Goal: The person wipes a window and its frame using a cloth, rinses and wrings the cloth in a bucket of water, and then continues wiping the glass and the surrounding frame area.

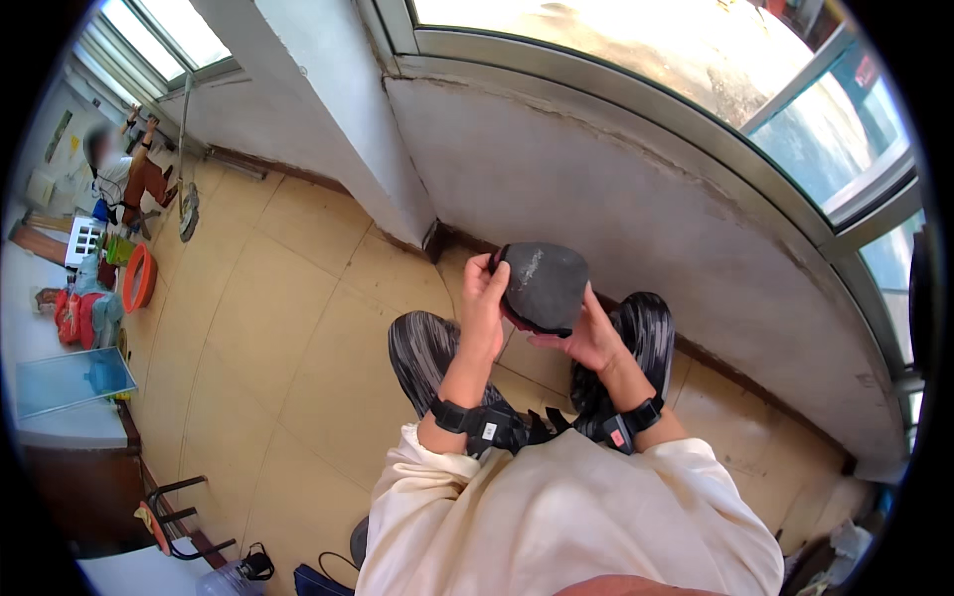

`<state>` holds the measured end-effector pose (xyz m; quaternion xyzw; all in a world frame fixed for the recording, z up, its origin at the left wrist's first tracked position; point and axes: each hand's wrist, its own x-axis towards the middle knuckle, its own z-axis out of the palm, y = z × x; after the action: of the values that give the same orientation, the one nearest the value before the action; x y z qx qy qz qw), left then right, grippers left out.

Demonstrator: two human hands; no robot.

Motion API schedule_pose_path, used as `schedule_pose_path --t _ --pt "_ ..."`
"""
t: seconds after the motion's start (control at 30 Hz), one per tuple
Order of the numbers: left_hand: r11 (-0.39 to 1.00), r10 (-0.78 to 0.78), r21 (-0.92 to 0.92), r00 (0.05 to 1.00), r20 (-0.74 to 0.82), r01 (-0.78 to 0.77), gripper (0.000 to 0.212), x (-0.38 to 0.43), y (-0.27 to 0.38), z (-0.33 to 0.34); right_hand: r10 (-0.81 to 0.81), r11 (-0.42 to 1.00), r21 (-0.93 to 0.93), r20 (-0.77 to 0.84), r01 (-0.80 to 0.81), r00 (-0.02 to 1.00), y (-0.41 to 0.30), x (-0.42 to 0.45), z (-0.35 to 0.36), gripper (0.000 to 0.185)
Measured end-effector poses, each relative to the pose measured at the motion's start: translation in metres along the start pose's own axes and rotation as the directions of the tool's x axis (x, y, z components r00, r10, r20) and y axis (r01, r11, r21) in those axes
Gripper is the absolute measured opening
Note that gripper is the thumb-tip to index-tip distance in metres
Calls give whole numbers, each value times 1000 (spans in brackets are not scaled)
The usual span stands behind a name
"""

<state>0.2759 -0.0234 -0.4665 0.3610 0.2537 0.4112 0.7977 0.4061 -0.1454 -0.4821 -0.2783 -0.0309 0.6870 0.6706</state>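
A rounded, dark grey flat-faced object (545,287) with a dark red and black edge is held up between my hands, above my knees; its exact kind cannot be told. Pale scuff marks show on its upper left face. My left hand (486,302) grips its left edge, thumb on the face and fingers behind. At the lower right edge, my right hand (592,331) holds it, some fingers hidden beneath. Each wrist wears a black strap with a small box. Below are my legs in black and grey patterned trousers (426,346).
A wall (596,194) with windows stands close ahead, beside a pillar (328,97). Far left, another person (123,175) sits near a mop (188,212) and an orange-red basin (139,278). An overturned stool (175,518) lies lower left on the tiled floor (246,357).
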Motion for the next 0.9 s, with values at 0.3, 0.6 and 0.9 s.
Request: schedule_pose_path --t 0.3,0.6,0.9 --pt "347 444 883 885 142 -315 18 -6 -29 -2 -350 808 -588 -424 40 835 5 11 12 49" --pt "442 101 726 833 544 -527 34 -32 -36 16 -428 872 -413 -379 265 820 -3 26 0 48" --pt "524 328 737 900 288 -427 27 60 40 -13 -578 -786 -619 733 -3 358 -144 42 144 33"
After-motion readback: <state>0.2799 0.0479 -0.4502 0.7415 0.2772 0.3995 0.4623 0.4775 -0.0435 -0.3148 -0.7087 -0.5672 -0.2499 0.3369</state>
